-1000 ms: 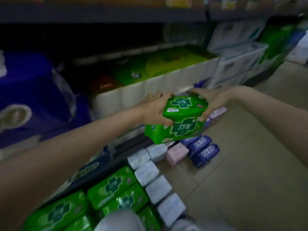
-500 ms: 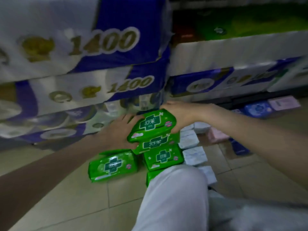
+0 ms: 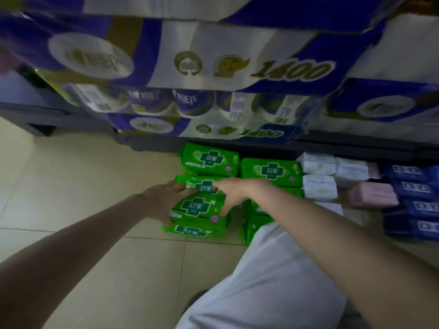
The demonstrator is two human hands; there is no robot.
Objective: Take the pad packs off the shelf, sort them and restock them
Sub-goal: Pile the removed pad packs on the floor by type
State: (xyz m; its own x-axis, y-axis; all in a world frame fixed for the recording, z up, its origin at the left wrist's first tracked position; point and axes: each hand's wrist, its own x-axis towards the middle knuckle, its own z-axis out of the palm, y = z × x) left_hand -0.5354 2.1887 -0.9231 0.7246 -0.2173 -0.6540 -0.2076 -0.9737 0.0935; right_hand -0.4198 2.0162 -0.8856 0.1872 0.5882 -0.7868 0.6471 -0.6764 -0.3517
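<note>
We hold a green pad pack (image 3: 198, 206) between both hands, on top of a short stack of like packs on the tiled floor (image 3: 71, 186). The pack is a soft rectangular pouch in glossy bright green film, with a dark green cross emblem carrying white characters at its centre and a small round red mark near one corner. Our left hand (image 3: 166, 200) presses against its left side with fingers spread and nearly straight. Our right hand (image 3: 231, 194) grips the right edge, fingers curved over the top and thumb down the side.

More green packs (image 3: 270, 170) lie flat in rows just behind and to the right, in front of the dark shelf base (image 3: 356, 143). Further right lie white packs (image 3: 319, 187), a pink pack (image 3: 373, 194) and blue packs (image 3: 413, 188). Large purple and white roll bundles (image 3: 237, 62) marked 1400 fill the shelf above.
</note>
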